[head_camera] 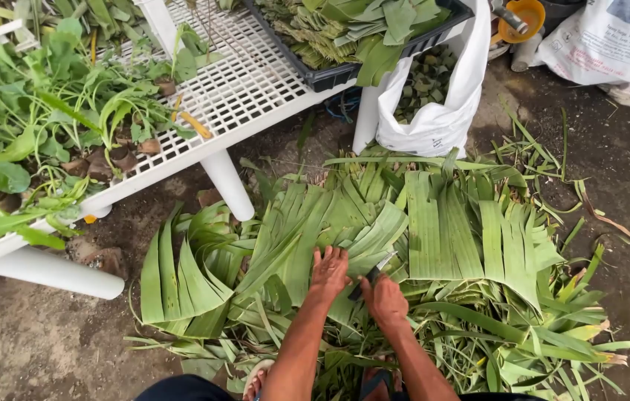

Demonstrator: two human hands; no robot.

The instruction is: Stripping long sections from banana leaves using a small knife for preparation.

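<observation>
- My left hand (328, 272) lies flat at lower centre of the frame, fingers spread and pressing on the banana leaves (374, 223); it grips nothing.
- My right hand (384, 298), just beside it, is closed around a knife (373, 273) whose blade points up onto the leaves.
- The leaves are spread on the dirt ground (55, 341) across the middle of the frame.
- White rack (241, 89) with plants at upper left; white sack (441, 111) at top centre.

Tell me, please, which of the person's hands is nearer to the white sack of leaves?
Right. The right hand, gripping a knife, lies below the white sack; the left hand presses banana leaves farther left.
</observation>
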